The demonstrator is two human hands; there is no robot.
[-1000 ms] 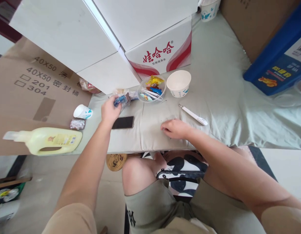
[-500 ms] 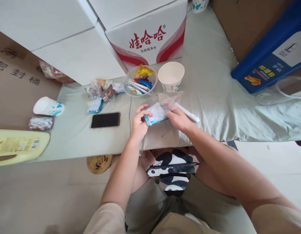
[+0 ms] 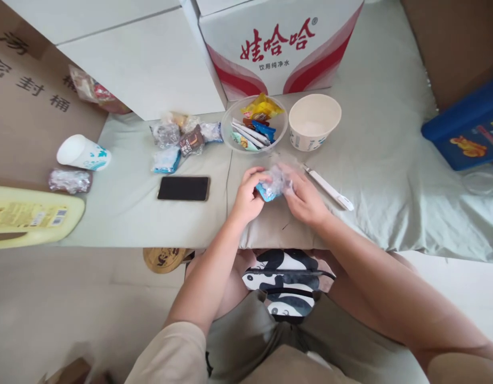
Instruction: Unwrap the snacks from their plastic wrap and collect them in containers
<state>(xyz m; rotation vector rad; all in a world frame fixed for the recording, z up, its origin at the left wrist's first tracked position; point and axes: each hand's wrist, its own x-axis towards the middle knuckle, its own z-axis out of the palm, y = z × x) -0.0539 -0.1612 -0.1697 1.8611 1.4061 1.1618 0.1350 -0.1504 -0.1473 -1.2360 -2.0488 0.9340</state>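
Note:
Between my two hands, low over the cloth, is a crumpled clear plastic wrapper (image 3: 276, 180) with a blue part at its lower left. My left hand (image 3: 249, 196) is closed on its left side, thumb on top. The fingers of my right hand (image 3: 306, 196) press on the right side and are partly blurred. Just right of that hand lies a white-handled knife-like tool (image 3: 329, 186) on the cloth. Beyond my hands stand a clear round bowl (image 3: 227, 140) with small colourful packets in it and a white paper bowl (image 3: 315, 122).
A black phone (image 3: 184, 188) lies left of my hands, with several wrapped packs (image 3: 192, 141) behind it. Further left are a tipped paper cup (image 3: 80, 152) and a yellow jug (image 3: 38, 216). A white and red carton (image 3: 278, 53) stands at the back, a blue container (image 3: 470, 133) at right.
The wrapper, spread flat between my hands before, is now crumpled into a smaller bunch. My hands are closer together. The view has shifted, so the tabletop things sit differently in the picture.

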